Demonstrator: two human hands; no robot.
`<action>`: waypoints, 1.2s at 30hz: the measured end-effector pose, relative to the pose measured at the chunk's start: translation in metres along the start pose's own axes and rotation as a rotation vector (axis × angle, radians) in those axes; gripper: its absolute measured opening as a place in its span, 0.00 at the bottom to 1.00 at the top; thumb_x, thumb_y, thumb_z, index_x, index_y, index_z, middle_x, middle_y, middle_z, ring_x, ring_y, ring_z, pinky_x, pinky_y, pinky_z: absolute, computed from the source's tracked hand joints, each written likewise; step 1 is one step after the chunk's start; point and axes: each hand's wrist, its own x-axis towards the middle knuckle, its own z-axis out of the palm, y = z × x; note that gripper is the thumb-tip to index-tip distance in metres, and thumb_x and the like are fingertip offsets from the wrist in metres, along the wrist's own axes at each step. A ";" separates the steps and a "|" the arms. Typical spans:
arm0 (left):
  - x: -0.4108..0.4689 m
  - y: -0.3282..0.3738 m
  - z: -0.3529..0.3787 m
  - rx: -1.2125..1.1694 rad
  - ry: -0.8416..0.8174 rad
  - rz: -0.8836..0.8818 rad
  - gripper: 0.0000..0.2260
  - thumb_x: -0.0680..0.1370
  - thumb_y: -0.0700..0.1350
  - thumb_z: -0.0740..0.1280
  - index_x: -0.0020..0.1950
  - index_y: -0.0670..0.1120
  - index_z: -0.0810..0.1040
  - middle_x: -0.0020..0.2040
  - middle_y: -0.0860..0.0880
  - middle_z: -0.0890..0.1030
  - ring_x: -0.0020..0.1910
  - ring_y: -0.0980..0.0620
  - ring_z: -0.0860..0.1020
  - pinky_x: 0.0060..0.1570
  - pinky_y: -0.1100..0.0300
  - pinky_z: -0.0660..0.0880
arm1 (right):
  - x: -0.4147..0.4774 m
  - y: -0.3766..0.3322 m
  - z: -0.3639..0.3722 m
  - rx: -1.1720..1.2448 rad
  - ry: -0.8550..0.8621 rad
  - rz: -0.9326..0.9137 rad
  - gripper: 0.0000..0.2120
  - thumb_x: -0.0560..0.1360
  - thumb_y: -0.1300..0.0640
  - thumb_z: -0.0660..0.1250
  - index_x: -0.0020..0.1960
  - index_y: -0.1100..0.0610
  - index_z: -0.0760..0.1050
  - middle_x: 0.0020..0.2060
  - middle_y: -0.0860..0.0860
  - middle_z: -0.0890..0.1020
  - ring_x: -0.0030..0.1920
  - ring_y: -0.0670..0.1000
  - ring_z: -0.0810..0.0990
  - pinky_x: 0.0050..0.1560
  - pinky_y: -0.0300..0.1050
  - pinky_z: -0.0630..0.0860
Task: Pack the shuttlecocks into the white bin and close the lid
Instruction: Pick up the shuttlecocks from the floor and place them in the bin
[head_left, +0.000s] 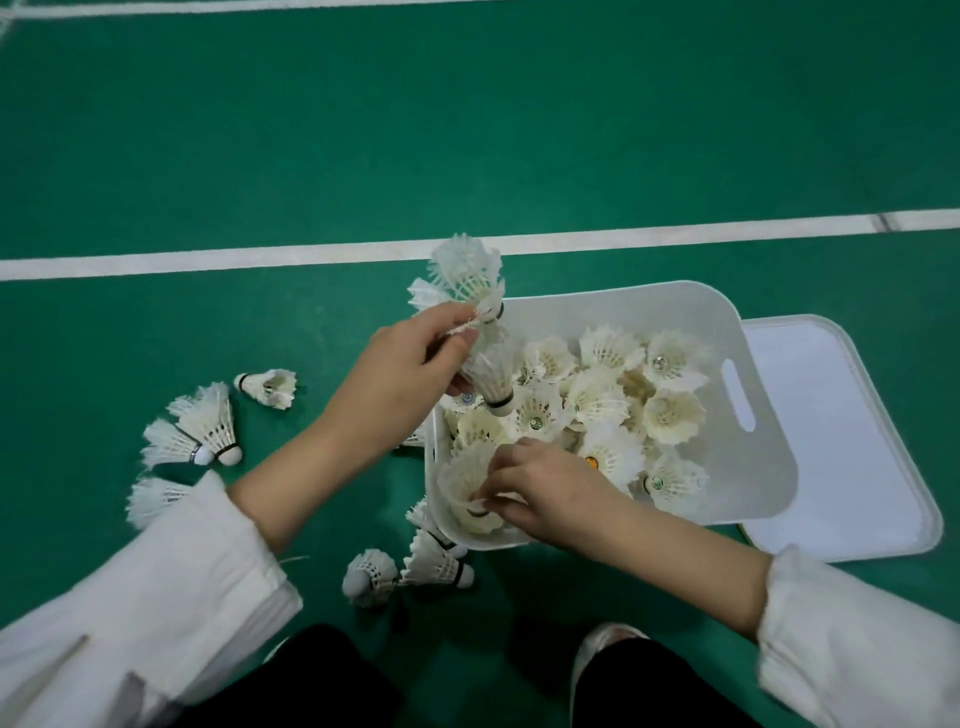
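Now loading white bin (763, 457): gripping stacked shuttlecocks (470, 275) in left hand (410, 364), pinching another shuttlecock (465, 483) in right hand (545, 493) (lid (841, 441) lying beside); next, release both inside.

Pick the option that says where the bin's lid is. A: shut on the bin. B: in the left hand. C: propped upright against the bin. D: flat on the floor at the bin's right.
D: the lid lies flat on the green floor right of the open white bin, while the left hand and right hand grip shuttlecocks.
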 end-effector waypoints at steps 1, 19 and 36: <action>0.000 -0.001 0.003 0.002 -0.010 -0.006 0.10 0.79 0.47 0.60 0.58 0.50 0.76 0.43 0.54 0.82 0.34 0.57 0.82 0.44 0.62 0.77 | 0.002 0.001 0.003 -0.016 -0.022 0.005 0.12 0.76 0.49 0.63 0.54 0.50 0.81 0.52 0.50 0.79 0.55 0.54 0.75 0.53 0.55 0.74; -0.002 0.003 0.029 -0.155 -0.095 -0.018 0.10 0.79 0.47 0.60 0.57 0.49 0.77 0.42 0.51 0.82 0.37 0.54 0.83 0.43 0.59 0.79 | -0.020 0.021 -0.073 0.575 0.274 0.357 0.26 0.68 0.45 0.71 0.63 0.50 0.70 0.52 0.43 0.78 0.51 0.42 0.78 0.50 0.41 0.77; -0.011 -0.009 0.079 0.295 -0.460 0.172 0.05 0.76 0.55 0.62 0.47 0.58 0.77 0.48 0.60 0.72 0.47 0.64 0.73 0.50 0.63 0.73 | -0.090 0.085 -0.079 0.315 0.495 0.670 0.17 0.69 0.48 0.73 0.52 0.53 0.74 0.53 0.47 0.74 0.52 0.49 0.73 0.47 0.41 0.65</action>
